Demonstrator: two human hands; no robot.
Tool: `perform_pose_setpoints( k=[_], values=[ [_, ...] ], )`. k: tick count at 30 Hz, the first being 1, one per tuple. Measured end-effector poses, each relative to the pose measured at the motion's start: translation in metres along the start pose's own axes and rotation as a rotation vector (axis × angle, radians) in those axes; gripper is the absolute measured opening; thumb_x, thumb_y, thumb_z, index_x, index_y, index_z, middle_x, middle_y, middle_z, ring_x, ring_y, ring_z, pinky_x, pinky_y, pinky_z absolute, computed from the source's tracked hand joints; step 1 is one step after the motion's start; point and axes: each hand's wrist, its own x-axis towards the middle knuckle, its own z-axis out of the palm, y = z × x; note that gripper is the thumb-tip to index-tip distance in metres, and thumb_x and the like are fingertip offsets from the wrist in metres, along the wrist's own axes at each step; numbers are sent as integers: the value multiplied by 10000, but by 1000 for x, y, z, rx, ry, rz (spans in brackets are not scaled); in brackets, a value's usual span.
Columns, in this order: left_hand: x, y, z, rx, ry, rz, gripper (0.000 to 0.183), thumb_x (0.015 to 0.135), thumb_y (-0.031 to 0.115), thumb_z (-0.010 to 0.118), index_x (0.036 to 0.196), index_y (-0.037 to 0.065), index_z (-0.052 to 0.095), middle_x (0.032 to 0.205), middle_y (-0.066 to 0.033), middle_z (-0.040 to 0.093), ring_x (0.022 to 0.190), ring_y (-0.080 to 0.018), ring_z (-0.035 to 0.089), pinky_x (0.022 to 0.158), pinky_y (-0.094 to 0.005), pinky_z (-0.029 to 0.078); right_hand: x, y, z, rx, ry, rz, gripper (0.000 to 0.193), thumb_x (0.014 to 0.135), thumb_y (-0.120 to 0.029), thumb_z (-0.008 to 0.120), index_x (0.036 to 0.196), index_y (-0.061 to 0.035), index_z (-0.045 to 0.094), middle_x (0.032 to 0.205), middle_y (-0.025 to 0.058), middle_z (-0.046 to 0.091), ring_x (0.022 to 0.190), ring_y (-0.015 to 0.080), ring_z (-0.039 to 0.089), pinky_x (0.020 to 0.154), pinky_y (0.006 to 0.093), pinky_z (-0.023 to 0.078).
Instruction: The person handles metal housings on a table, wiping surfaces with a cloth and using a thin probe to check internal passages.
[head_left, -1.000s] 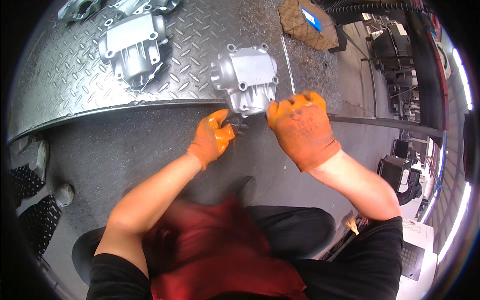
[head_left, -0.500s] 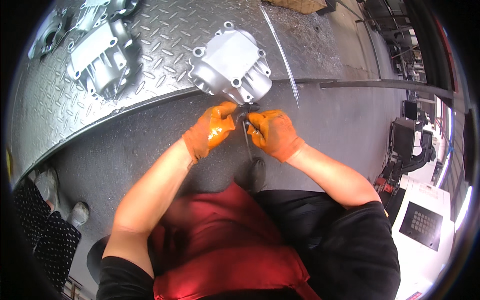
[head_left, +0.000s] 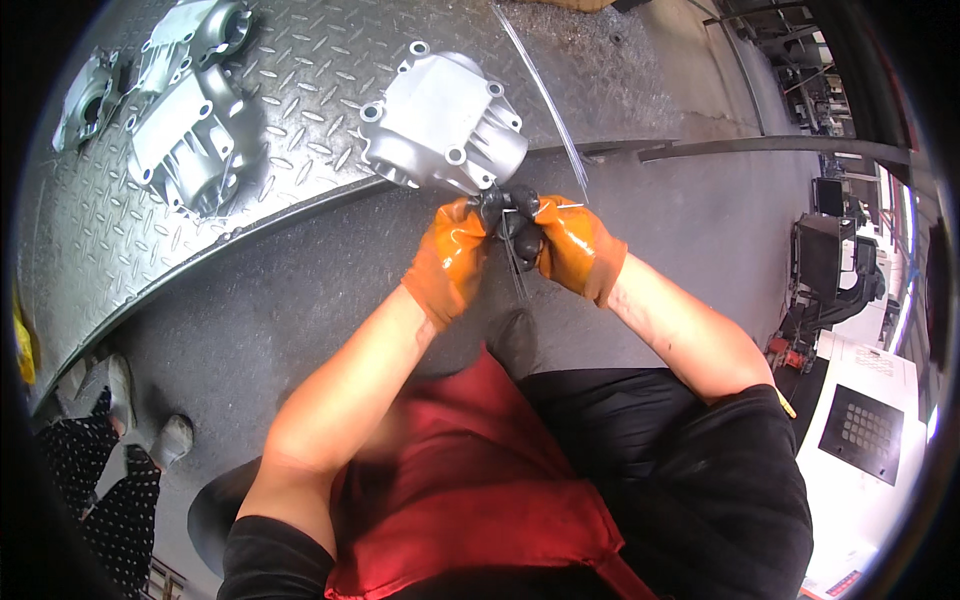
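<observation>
A silver cast-metal housing (head_left: 445,110) with bolt lugs rests on the tread-plate table at its near edge. Both my hands wear orange gloves with black fingertips and meet just below the housing's near lug. My left hand (head_left: 450,250) is closed, its fingertips pinched on thin metal wire (head_left: 517,275) against that lug. Close on its right, my right hand (head_left: 575,240) is closed on the wire too, and a short bright end sticks out over its glove. The wire's tail hangs down between the hands. Where it passes through the lug is hidden by my fingertips.
Several similar housings (head_left: 180,140) stand on the tread-plate table (head_left: 300,100) at far left. A bundle of straight wires (head_left: 545,90) lies right of the housing, jutting over the edge. Another person's shoes (head_left: 172,440) are at lower left. A white machine panel (head_left: 862,425) stands at right.
My hands have drawn together, with the black fingertips now bunched at the housing's lug. A bright wire end now shows over the right glove. The whole view has shifted slightly.
</observation>
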Motion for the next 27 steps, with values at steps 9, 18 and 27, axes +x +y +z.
perform_pose_setpoints(
  k=[9, 18, 27],
  values=[
    [11, -16, 6, -54, 296, 2, 85, 1007, 221, 631, 1024, 145, 665, 919, 60, 676, 807, -56, 646, 638, -196, 492, -37, -14, -48, -1243, 366, -1086, 268, 843, -212, 763, 1071, -95, 687, 774, 18, 617, 657, 190, 599, 615, 325, 463],
    [26, -28, 1, 297, 122, 127, 117, 999, 141, 562, 1032, 108, 670, 960, 31, 659, 805, -73, 579, 648, -236, 443, 12, -21, -17, -1273, 310, -930, 113, 826, -216, 667, 917, -155, 641, 703, 0, 559, 614, 200, 543, 569, 363, 421],
    [51, -55, -20, -113, 347, -27, 166, 1002, 223, 595, 1069, 108, 695, 1010, 20, 706, 878, -103, 630, 776, -287, 489, 38, -34, -46, 187, -114, 506, 198, 1002, -262, 546, 904, -110, 626, 706, -9, 565, 529, 93, 490, 458, 236, 389]
  ],
)
